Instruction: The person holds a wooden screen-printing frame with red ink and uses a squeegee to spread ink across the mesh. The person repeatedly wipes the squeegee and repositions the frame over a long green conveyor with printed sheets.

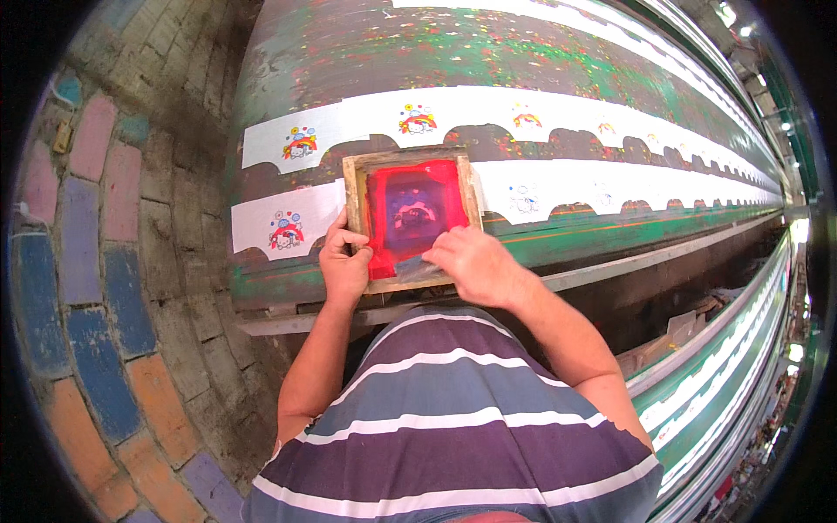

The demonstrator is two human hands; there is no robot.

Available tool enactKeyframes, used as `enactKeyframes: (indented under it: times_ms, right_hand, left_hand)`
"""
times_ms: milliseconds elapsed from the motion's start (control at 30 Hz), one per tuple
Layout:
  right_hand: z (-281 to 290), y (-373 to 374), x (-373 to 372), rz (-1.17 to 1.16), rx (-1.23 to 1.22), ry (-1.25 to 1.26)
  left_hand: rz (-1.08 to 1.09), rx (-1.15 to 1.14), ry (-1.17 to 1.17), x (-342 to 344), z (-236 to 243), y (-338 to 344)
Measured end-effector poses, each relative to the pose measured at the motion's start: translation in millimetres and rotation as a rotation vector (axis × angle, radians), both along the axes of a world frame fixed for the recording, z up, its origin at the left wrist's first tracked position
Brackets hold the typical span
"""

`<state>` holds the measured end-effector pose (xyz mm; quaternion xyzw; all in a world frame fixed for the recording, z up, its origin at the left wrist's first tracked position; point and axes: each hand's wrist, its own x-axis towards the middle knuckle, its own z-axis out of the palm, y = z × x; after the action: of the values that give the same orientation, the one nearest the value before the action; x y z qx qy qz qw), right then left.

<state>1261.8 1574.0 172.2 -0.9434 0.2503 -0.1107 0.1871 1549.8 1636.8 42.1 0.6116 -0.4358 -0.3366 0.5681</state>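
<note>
A wooden screen-printing frame lies on the near row of white cloth pieces; red ink covers its mesh around a purple middle with a cartoon design. My left hand is closed on the frame's lower left side. My right hand is over the lower right corner, its fingers pinching a greyish, partly see-through squeegee along the frame's near edge. Left of the frame, a white cloth piece carries a coloured print. To the right, another cloth piece shows only faint blue and grey outlines.
The long green table is speckled with ink and runs to the far right. A second row of printed cloth pieces lies beyond the frame. A metal rail edges the table. At left is a floor of painted bricks; another table stands lower right.
</note>
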Motion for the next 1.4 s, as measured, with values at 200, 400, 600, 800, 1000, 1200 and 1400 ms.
enactKeyframes:
  times_ms: [200,400,600,800,1000,1200,1400]
  right_hand:
    - [-1.2,-83.0,22.2,-0.036,0.080,-0.051]
    - [-18.6,-120.3,43.7,-0.199,-0.033,-0.097]
    - [-28.9,-65.5,42.7,-0.199,-0.171,-0.095]
    - [-20.3,5.7,34.2,-0.171,-0.166,-0.131]
    - [-11.7,39.1,24.3,-0.174,-0.045,-0.114]
    - [-13.1,47.0,7.9,-0.198,0.088,-0.229]
    - [-35.3,48.7,-36.5,-0.577,0.070,-0.500]
  left_hand:
    - [0.027,-0.017,0.240,-1.0,-4.4,-3.5]
    - [-0.014,-0.069,0.318,-0.4,-10.5,-2.3]
    - [-0.037,-0.067,0.275,1.6,-11.8,-3.3]
    - [-0.035,-0.084,0.305,-1.5,-8.1,-3.2]
    - [-0.009,-0.058,0.074,-7.8,2.3,-1.9]
    - [0.000,-0.011,-0.258,-5.9,17.4,-2.1]
    - [0.019,-0.020,-0.259,-13.4,35.0,-3.0]
